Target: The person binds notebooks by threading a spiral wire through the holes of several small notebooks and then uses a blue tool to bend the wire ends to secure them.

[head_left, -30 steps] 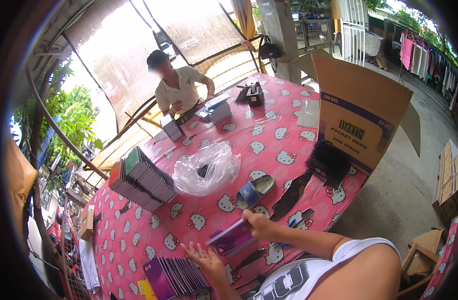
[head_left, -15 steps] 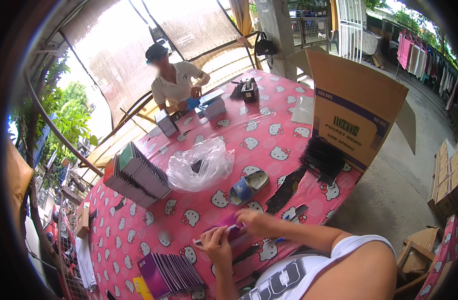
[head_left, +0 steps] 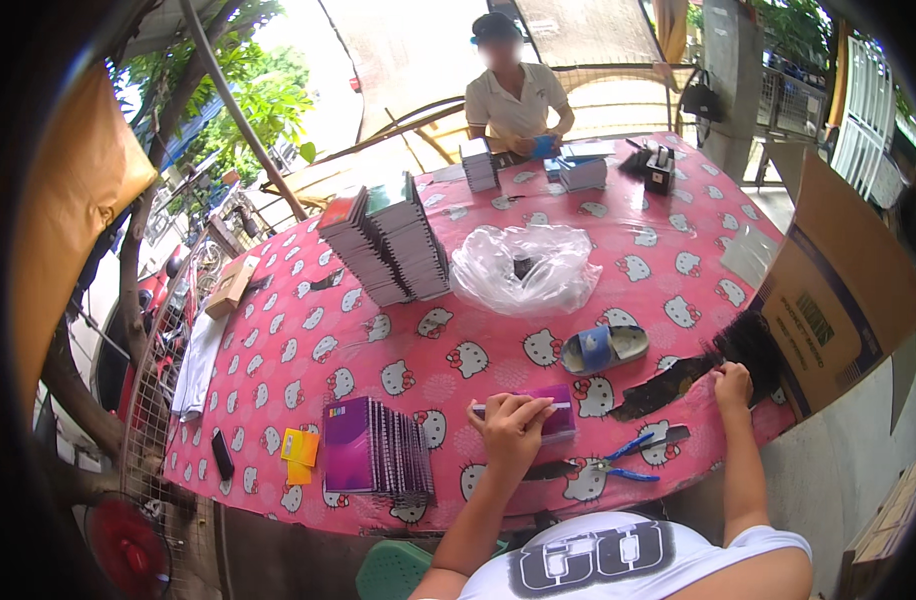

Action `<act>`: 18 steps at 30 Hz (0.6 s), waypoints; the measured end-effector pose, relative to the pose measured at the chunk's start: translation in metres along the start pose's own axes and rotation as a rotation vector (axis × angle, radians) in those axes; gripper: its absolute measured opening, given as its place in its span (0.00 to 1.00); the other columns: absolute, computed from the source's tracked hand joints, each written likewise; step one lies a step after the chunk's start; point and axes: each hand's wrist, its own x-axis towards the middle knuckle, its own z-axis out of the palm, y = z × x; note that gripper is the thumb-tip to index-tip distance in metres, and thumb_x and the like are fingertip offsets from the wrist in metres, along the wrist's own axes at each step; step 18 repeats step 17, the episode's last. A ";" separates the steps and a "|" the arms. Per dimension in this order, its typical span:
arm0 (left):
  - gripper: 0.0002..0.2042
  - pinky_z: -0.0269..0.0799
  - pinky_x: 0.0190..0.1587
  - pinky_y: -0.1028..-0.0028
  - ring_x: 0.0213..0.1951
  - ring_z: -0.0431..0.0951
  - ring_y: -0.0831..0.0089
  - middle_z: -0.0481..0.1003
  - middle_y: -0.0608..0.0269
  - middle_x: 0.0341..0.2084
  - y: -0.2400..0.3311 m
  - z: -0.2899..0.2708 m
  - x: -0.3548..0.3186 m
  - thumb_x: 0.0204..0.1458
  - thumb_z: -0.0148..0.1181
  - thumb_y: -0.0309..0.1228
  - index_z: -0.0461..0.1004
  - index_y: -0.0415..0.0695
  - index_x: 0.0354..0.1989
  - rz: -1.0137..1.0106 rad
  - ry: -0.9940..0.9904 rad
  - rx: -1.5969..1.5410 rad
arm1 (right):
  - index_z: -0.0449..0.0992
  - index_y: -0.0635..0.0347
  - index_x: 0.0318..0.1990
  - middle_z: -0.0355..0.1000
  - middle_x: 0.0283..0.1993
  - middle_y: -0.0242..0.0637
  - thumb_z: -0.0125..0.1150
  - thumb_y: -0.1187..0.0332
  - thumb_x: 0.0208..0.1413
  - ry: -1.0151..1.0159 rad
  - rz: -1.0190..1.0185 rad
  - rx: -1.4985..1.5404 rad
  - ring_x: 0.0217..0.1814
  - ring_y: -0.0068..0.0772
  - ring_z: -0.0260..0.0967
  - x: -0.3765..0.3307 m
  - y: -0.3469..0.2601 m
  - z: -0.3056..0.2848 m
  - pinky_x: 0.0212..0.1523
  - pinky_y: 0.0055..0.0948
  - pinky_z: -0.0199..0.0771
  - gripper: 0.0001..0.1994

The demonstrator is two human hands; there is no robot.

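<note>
Where left hand [head_left: 510, 425] presses, purple notebook [head_left: 546, 412] half hidden.

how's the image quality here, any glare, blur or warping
Head view: heavy fisheye bending, so the table edge and the cardboard box curve, with a black ring at the rim; sky at the top is blown out white; the clear plastic bag glints; the left hand on the purple notebook and the right hand are sharp.
</note>
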 end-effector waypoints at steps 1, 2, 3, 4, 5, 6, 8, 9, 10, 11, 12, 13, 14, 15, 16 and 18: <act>0.06 0.43 0.58 0.52 0.43 0.71 0.73 0.76 0.77 0.28 -0.001 -0.001 0.000 0.44 0.68 0.35 0.83 0.57 0.32 -0.008 -0.003 0.003 | 0.77 0.62 0.33 0.71 0.38 0.48 0.68 0.66 0.45 0.003 0.014 0.017 0.43 0.51 0.71 0.001 -0.009 -0.015 0.44 0.42 0.72 0.11; 0.06 0.43 0.57 0.52 0.42 0.71 0.73 0.76 0.77 0.28 0.001 -0.001 0.002 0.44 0.67 0.35 0.83 0.57 0.32 -0.009 0.012 0.002 | 0.77 0.62 0.32 0.71 0.38 0.48 0.68 0.66 0.45 0.008 0.035 0.036 0.43 0.51 0.71 0.002 -0.015 -0.021 0.44 0.42 0.72 0.11; 0.06 0.43 0.57 0.52 0.42 0.71 0.73 0.76 0.78 0.28 0.005 0.001 0.003 0.44 0.67 0.35 0.83 0.57 0.32 -0.010 0.028 0.002 | 0.77 0.64 0.32 0.70 0.38 0.49 0.69 0.68 0.44 0.044 0.020 0.042 0.42 0.51 0.70 0.010 -0.004 -0.015 0.44 0.41 0.70 0.11; 0.06 0.43 0.57 0.52 0.42 0.71 0.73 0.76 0.78 0.27 0.007 0.003 0.003 0.44 0.67 0.35 0.83 0.57 0.32 -0.016 0.043 0.005 | 0.75 0.67 0.30 0.67 0.40 0.50 0.68 0.72 0.43 0.059 0.020 0.086 0.43 0.52 0.69 0.013 -0.004 -0.018 0.45 0.40 0.70 0.09; 0.06 0.44 0.56 0.53 0.40 0.71 0.74 0.76 0.78 0.27 0.005 0.006 0.002 0.44 0.67 0.36 0.83 0.57 0.32 0.015 0.072 0.015 | 0.74 0.68 0.31 0.67 0.42 0.51 0.67 0.75 0.43 0.102 -0.038 0.071 0.44 0.52 0.69 0.016 0.003 -0.017 0.45 0.41 0.69 0.09; 0.06 0.45 0.55 0.53 0.40 0.71 0.74 0.76 0.78 0.27 0.003 0.007 0.004 0.44 0.68 0.36 0.83 0.57 0.32 0.020 0.076 -0.003 | 0.73 0.69 0.32 0.66 0.43 0.52 0.66 0.77 0.43 0.146 -0.096 0.056 0.45 0.53 0.68 0.020 0.008 -0.015 0.46 0.41 0.69 0.09; 0.05 0.45 0.54 0.54 0.39 0.71 0.74 0.75 0.77 0.27 0.001 0.008 0.004 0.44 0.68 0.36 0.83 0.57 0.31 0.023 0.067 -0.046 | 0.71 0.69 0.32 0.66 0.41 0.50 0.64 0.80 0.42 0.172 -0.144 0.178 0.47 0.51 0.67 0.018 -0.003 -0.016 0.47 0.40 0.67 0.09; 0.05 0.46 0.54 0.55 0.39 0.71 0.74 0.76 0.77 0.26 -0.001 0.007 0.004 0.44 0.68 0.36 0.83 0.57 0.31 0.015 0.076 -0.048 | 0.70 0.69 0.32 0.67 0.40 0.49 0.63 0.81 0.41 0.185 -0.166 0.239 0.48 0.50 0.66 0.017 -0.009 -0.016 0.48 0.39 0.67 0.09; 0.05 0.46 0.53 0.56 0.39 0.71 0.74 0.76 0.77 0.26 -0.001 0.007 0.004 0.44 0.68 0.36 0.83 0.56 0.31 0.010 0.085 -0.051 | 0.71 0.69 0.35 0.67 0.41 0.48 0.63 0.82 0.42 0.155 -0.281 0.276 0.48 0.51 0.66 0.014 -0.018 -0.016 0.47 0.39 0.66 0.11; 0.05 0.46 0.53 0.56 0.39 0.71 0.74 0.76 0.77 0.26 -0.001 0.008 0.005 0.43 0.68 0.36 0.83 0.56 0.30 0.008 0.093 -0.056 | 0.71 0.69 0.38 0.67 0.41 0.48 0.62 0.82 0.42 0.126 -0.393 0.312 0.48 0.51 0.66 0.010 -0.029 -0.015 0.47 0.39 0.66 0.12; 0.05 0.46 0.53 0.56 0.39 0.71 0.74 0.76 0.77 0.26 0.000 0.008 0.004 0.44 0.68 0.36 0.83 0.56 0.30 0.013 0.085 -0.046 | 0.72 0.68 0.41 0.67 0.41 0.47 0.61 0.82 0.43 0.097 -0.504 0.347 0.48 0.51 0.66 0.004 -0.042 -0.015 0.47 0.39 0.66 0.14; 0.05 0.46 0.53 0.56 0.39 0.71 0.75 0.76 0.77 0.26 0.001 0.006 0.004 0.44 0.68 0.36 0.83 0.56 0.30 0.014 0.082 -0.033 | 0.71 0.66 0.47 0.67 0.44 0.48 0.61 0.80 0.45 -0.038 -0.511 0.355 0.48 0.51 0.67 -0.005 -0.059 -0.019 0.47 0.39 0.68 0.18; 0.05 0.46 0.53 0.56 0.39 0.71 0.75 0.76 0.77 0.26 0.002 0.004 0.003 0.44 0.68 0.36 0.83 0.55 0.30 0.015 0.079 -0.017 | 0.70 0.63 0.53 0.67 0.47 0.48 0.61 0.78 0.48 -0.175 -0.517 0.363 0.49 0.50 0.68 -0.016 -0.079 -0.025 0.47 0.39 0.69 0.22; 0.05 0.47 0.54 0.56 0.39 0.71 0.75 0.76 0.77 0.27 0.002 0.003 0.002 0.44 0.68 0.35 0.83 0.55 0.31 0.015 0.058 -0.016 | 0.70 0.60 0.55 0.67 0.48 0.49 0.61 0.77 0.48 -0.316 -0.501 0.399 0.49 0.46 0.68 -0.026 -0.098 -0.033 0.49 0.37 0.68 0.22; 0.05 0.47 0.54 0.56 0.40 0.71 0.75 0.76 0.77 0.27 0.002 0.002 0.002 0.44 0.67 0.35 0.82 0.55 0.31 0.016 0.043 -0.013 | 0.70 0.57 0.56 0.67 0.50 0.50 0.62 0.75 0.49 -0.454 -0.487 0.435 0.50 0.42 0.69 -0.036 -0.118 -0.045 0.51 0.36 0.67 0.23; 0.05 0.47 0.55 0.56 0.40 0.71 0.75 0.76 0.77 0.27 0.001 0.001 0.004 0.45 0.67 0.35 0.82 0.55 0.31 0.020 0.029 -0.007 | 0.70 0.55 0.57 0.67 0.52 0.51 0.62 0.74 0.50 -0.592 -0.474 0.471 0.51 0.38 0.69 -0.045 -0.138 -0.060 0.53 0.34 0.67 0.24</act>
